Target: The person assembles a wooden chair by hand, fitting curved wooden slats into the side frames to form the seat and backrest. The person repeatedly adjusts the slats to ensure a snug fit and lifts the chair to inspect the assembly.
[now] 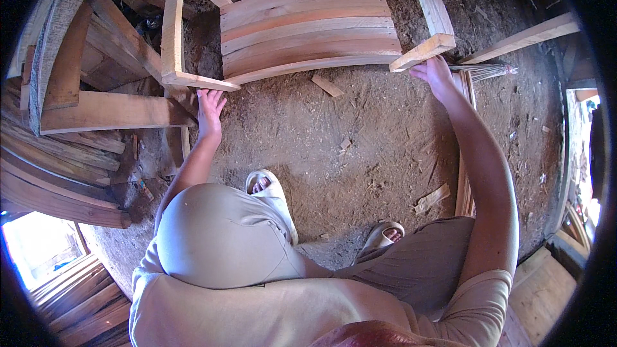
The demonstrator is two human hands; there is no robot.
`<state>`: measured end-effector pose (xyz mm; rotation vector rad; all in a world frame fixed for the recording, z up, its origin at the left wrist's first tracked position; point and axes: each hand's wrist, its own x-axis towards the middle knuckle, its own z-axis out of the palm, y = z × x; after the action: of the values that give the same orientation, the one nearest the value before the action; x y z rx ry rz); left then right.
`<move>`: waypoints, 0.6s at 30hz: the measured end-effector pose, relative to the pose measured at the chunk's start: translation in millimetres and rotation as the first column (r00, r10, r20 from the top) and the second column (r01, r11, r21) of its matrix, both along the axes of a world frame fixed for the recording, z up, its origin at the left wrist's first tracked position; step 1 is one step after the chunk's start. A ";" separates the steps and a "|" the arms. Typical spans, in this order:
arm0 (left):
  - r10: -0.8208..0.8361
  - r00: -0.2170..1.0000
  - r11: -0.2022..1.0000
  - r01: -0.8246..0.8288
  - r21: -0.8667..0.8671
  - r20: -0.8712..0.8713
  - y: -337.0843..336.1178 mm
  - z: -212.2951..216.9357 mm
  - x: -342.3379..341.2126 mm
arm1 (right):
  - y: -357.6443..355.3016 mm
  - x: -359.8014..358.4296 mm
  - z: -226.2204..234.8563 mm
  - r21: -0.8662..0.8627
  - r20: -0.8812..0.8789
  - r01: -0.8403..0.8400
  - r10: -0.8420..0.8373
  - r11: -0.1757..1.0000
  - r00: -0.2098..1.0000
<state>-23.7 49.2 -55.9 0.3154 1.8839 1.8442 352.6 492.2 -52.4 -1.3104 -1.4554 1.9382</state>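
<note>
A pale wooden chair frame [173, 32] with a slatted seat [308, 32] stands ahead of me, its arm pieces rising at both sides. At its near left corner is my left hand [209, 115], fingers stretched and a little apart, the tips touching the lower edge of the bar. My right hand [438, 78] holds the near end of the right arm piece [423, 51] from below; its thumb and part of the grip are hidden by the wood.
Boards and beams [116, 112] crowd the left side, with stacked planks [64, 186] below. On the dirt floor [289, 128] lie wood scraps [328, 85]. A long board [466, 148] lies by my right arm, near a bundle of thin rods [488, 71]. A slanting beam [520, 38] is farther right.
</note>
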 end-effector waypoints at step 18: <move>-0.121 0.989 0.975 0.103 0.195 0.085 25.8 56.9 -26.6 | 18.4 -1.8 15.6 -0.018 -0.242 -0.004 -0.001 1.000 0.970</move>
<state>-50.3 75.0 1.0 0.3816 1.5963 1.9304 350.8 510.6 -36.8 -1.0370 -1.3214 2.0352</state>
